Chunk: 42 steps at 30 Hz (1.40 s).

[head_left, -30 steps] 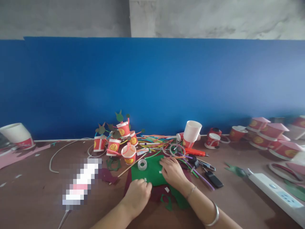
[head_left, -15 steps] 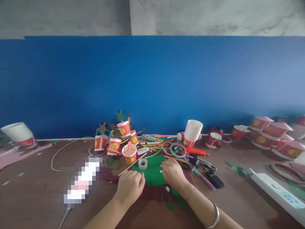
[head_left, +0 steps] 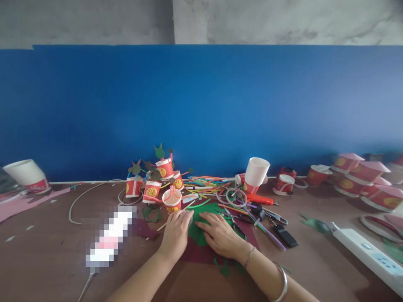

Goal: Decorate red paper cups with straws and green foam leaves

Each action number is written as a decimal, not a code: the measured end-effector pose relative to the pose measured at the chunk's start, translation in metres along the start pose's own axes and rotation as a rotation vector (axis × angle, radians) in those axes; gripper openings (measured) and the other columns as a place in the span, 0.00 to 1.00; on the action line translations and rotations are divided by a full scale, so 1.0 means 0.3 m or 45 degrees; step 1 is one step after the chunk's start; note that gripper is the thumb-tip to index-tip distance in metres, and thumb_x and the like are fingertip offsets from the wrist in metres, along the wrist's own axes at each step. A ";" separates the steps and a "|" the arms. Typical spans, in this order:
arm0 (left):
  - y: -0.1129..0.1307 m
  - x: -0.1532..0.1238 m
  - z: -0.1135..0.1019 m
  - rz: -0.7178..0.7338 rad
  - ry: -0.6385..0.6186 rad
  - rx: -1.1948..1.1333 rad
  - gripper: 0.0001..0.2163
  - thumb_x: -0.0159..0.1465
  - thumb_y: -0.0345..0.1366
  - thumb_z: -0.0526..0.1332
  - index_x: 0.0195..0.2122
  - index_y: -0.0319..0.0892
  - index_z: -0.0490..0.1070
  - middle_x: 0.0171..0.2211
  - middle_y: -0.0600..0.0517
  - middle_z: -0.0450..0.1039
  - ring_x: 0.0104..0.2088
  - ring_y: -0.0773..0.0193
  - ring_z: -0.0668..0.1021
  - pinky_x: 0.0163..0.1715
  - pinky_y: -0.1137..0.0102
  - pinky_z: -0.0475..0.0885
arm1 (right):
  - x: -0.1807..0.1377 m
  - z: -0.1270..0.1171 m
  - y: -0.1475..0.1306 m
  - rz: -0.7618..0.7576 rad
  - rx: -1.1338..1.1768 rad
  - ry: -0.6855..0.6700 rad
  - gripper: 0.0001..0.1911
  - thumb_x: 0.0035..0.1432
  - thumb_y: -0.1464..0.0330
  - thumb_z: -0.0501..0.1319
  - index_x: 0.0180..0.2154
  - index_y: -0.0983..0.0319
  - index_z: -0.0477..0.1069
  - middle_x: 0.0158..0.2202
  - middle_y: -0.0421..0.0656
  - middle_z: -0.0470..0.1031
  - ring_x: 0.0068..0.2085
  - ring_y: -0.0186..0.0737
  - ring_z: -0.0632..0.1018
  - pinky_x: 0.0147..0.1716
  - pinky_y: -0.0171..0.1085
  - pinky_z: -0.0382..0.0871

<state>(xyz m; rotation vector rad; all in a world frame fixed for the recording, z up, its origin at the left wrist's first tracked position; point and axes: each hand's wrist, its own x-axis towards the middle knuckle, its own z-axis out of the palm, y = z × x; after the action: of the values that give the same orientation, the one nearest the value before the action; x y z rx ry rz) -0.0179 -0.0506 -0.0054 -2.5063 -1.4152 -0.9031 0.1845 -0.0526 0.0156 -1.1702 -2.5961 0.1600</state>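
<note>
My left hand point(head_left: 176, 233) lies with its fingers stretched out at the left side of a green paper sheet point(head_left: 204, 207). Its fingers cover the spot of a clear tape roll, so whether they grip it is hidden. My right hand point(head_left: 220, 235) rests palm down on the green sheet, fingers spread, holding nothing visible. Under the green sheet lies dark red paper point(head_left: 197, 256). Black-handled scissors point(head_left: 239, 230) are just right of my right hand. Green paper scraps point(head_left: 223, 267) lie below it.
Red paper-cup figures point(head_left: 151, 191) stand behind my left hand. Coloured straws point(head_left: 204, 183) and a white cup stack point(head_left: 256, 172) are at the back. An orange-red cutter point(head_left: 260, 199) and black keys point(head_left: 285, 235) lie right; a power strip point(head_left: 368, 256) is farther right.
My left hand has moved forward over the tape roll, its fingers uncurling. My right hand has drawn back slightly and spread its fingers, uncovering the scissors.
</note>
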 end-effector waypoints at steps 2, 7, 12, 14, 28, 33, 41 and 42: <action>0.006 0.004 -0.014 0.003 0.091 -0.013 0.18 0.64 0.24 0.51 0.55 0.41 0.61 0.45 0.45 0.73 0.48 0.53 0.71 0.47 0.57 0.67 | 0.004 0.006 -0.002 0.059 -0.018 0.020 0.21 0.61 0.69 0.51 0.55 0.57 0.66 0.59 0.48 0.64 0.59 0.49 0.64 0.56 0.50 0.58; 0.023 -0.002 -0.041 0.061 0.230 -0.112 0.19 0.64 0.25 0.53 0.57 0.42 0.58 0.45 0.45 0.72 0.47 0.56 0.71 0.48 0.59 0.66 | 0.011 0.009 -0.002 0.146 0.059 0.213 0.21 0.59 0.69 0.53 0.55 0.62 0.65 0.53 0.52 0.70 0.52 0.50 0.70 0.52 0.50 0.62; 0.038 -0.018 -0.031 0.198 0.093 -0.286 0.23 0.64 0.25 0.52 0.60 0.44 0.53 0.46 0.45 0.71 0.47 0.57 0.71 0.48 0.60 0.68 | 0.008 0.006 -0.015 -0.059 0.195 0.366 0.26 0.54 0.72 0.58 0.56 0.60 0.60 0.54 0.51 0.66 0.53 0.49 0.68 0.51 0.48 0.65; 0.045 -0.018 -0.025 0.173 0.075 -0.334 0.23 0.64 0.26 0.52 0.60 0.43 0.53 0.46 0.45 0.71 0.47 0.57 0.71 0.48 0.59 0.68 | 0.013 0.007 -0.014 -0.072 0.222 0.371 0.19 0.56 0.72 0.57 0.51 0.59 0.64 0.52 0.49 0.67 0.52 0.47 0.69 0.49 0.45 0.66; 0.008 -0.030 0.018 -0.088 0.001 0.121 0.16 0.61 0.30 0.53 0.50 0.31 0.67 0.53 0.35 0.67 0.56 0.44 0.67 0.51 0.49 0.67 | 0.014 0.017 0.025 0.182 0.599 0.396 0.04 0.53 0.67 0.63 0.33 0.60 0.72 0.56 0.48 0.63 0.53 0.47 0.68 0.52 0.45 0.63; 0.044 -0.017 -0.015 -0.007 -0.002 -0.110 0.17 0.64 0.29 0.51 0.54 0.40 0.63 0.52 0.42 0.68 0.52 0.52 0.70 0.49 0.55 0.69 | 0.031 0.001 0.029 0.329 1.139 0.404 0.18 0.56 0.53 0.58 0.30 0.62 0.73 0.39 0.45 0.69 0.38 0.39 0.72 0.35 0.35 0.68; 0.074 0.014 -0.068 -0.092 -0.053 -0.351 0.11 0.60 0.44 0.61 0.38 0.42 0.70 0.35 0.47 0.72 0.40 0.53 0.73 0.40 0.59 0.69 | 0.029 0.008 0.017 0.491 1.586 0.244 0.23 0.54 0.50 0.59 0.30 0.64 0.73 0.22 0.38 0.65 0.23 0.31 0.64 0.24 0.31 0.59; 0.072 0.014 -0.064 -0.099 -0.060 -0.352 0.09 0.61 0.41 0.61 0.37 0.43 0.70 0.35 0.48 0.73 0.40 0.54 0.73 0.40 0.59 0.69 | 0.030 0.007 0.016 0.484 1.608 0.241 0.23 0.54 0.50 0.59 0.30 0.64 0.74 0.22 0.38 0.66 0.24 0.31 0.65 0.24 0.31 0.60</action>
<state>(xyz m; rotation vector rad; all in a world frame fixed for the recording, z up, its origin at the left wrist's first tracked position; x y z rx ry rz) -0.0072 -0.0667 0.0162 -2.7002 -1.5039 -1.1321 0.1817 -0.0426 0.0146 -0.9981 -1.4815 1.4061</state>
